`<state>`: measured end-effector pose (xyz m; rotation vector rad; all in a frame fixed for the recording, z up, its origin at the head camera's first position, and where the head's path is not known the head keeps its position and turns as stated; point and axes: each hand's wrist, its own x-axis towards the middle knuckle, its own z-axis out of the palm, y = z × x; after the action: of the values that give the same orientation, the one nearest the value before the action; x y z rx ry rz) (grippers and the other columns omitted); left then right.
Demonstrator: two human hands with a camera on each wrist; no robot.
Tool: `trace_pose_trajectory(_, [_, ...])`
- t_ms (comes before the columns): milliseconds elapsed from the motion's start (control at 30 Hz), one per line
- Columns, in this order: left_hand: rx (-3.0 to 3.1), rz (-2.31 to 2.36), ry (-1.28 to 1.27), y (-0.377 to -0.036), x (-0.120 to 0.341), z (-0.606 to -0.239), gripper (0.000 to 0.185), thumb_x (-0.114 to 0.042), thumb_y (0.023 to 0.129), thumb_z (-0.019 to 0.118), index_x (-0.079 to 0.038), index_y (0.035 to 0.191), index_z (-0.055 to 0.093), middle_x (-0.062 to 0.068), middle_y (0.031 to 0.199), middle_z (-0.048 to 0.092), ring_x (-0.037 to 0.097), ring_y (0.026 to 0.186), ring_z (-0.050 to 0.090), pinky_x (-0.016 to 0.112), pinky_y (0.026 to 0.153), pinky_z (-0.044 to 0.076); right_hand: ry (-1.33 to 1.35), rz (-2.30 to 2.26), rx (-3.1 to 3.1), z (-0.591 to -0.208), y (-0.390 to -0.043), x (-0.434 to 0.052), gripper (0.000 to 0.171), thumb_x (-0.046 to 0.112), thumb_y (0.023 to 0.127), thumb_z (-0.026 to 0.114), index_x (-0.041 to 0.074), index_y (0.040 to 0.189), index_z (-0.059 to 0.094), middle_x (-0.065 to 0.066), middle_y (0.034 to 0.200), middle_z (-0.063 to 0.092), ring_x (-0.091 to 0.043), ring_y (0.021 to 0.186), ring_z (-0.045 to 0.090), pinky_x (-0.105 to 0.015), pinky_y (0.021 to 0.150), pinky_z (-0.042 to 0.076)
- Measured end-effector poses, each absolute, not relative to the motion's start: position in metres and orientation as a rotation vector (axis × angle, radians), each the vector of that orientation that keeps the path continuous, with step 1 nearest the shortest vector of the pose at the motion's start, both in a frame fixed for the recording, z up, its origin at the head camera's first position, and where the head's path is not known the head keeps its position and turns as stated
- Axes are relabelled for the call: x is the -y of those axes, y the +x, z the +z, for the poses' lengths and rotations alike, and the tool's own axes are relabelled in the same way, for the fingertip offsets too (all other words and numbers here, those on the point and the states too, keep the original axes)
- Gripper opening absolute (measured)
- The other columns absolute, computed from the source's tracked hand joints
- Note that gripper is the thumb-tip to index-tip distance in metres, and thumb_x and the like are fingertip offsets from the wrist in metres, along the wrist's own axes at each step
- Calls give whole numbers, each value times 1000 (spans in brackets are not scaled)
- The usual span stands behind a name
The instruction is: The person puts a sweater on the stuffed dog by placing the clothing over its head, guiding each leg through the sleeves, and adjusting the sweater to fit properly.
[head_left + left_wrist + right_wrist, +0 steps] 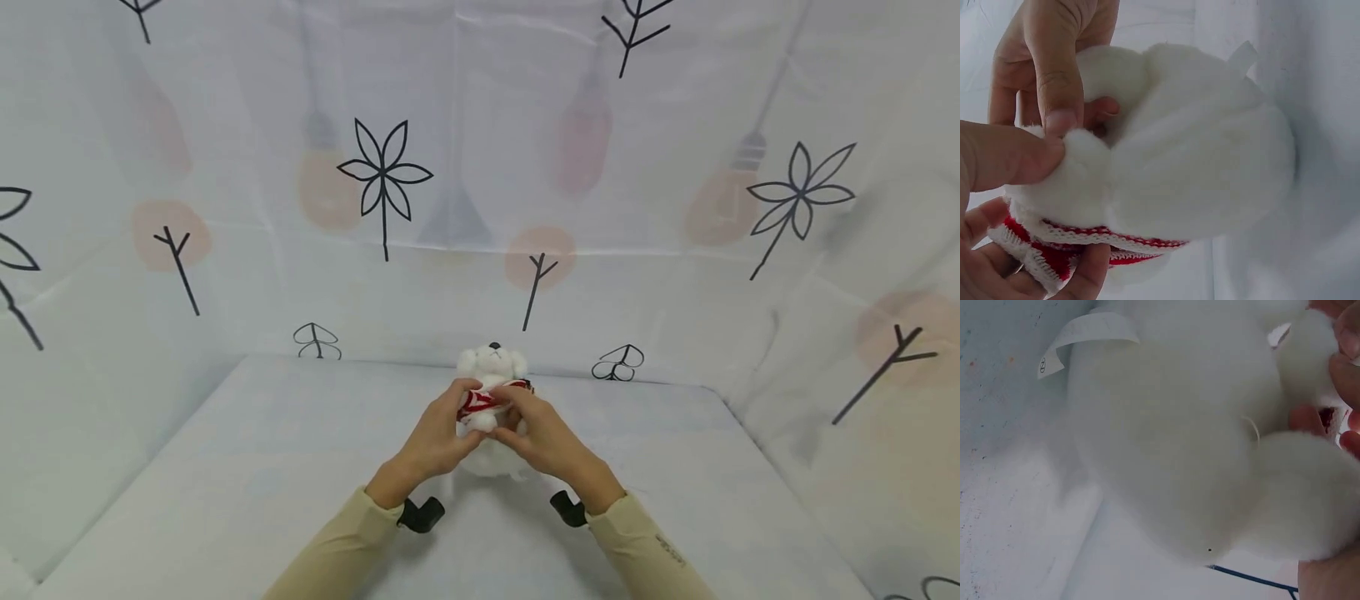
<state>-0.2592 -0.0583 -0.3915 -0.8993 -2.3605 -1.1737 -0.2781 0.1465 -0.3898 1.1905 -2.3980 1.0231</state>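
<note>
Plush bear (491, 392), white and fluffy, is sitting upright near the middle of the worktop (225, 483), and I am gripping it with both hands. My left hand (438, 437) is pinching one soft paw between thumb and fingers while its lower fingers are curling under the red-and-white knitted scarf (480, 402). My right hand (543, 437) is grasping the scarf from the other side, fingertips meeting the left. A white sewn-in label (1085, 334) is sticking out from the bear's back. Behind the worktop, a pale printed cloth (382, 175) is hanging as a backdrop.
</note>
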Motion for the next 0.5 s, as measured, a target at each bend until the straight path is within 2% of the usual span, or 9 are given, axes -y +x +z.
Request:
trace_pose_trajectory(133, [2356, -1139, -869, -257, 57, -392, 60, 3, 75, 71, -3, 128, 44, 9, 109, 59, 15, 93, 58, 31, 77, 51, 1199, 998, 2404, -390, -277, -144, 49, 11, 83, 74, 8, 126, 51, 2, 107, 58, -8, 77, 55, -23, 68, 50])
trace_pose_trajectory(333, [2320, -1103, -857, -257, 51, -395, 63, 9, 70, 66, -4, 127, 43, 9, 109, 58, 15, 89, 55, 30, 75, 49, 1129, 939, 2380, -392, -276, -143, 36, 11, 82, 76, 9, 111, 55, 5, 99, 58, -6, 77, 55, -22, 66, 49])
trace_pose_trajectory(500, [2212, -1075, -808, -256, 45, -397, 57, 14, 65, 65, -4, 115, 45, 3, 95, 56, 12, 78, 52, 27, 67, 46, 1157, 873, 2270, -393, -277, -145, 23, 13, 82, 75, 13, 96, 57, 5, 91, 55, -6, 79, 52, -21, 66, 48])
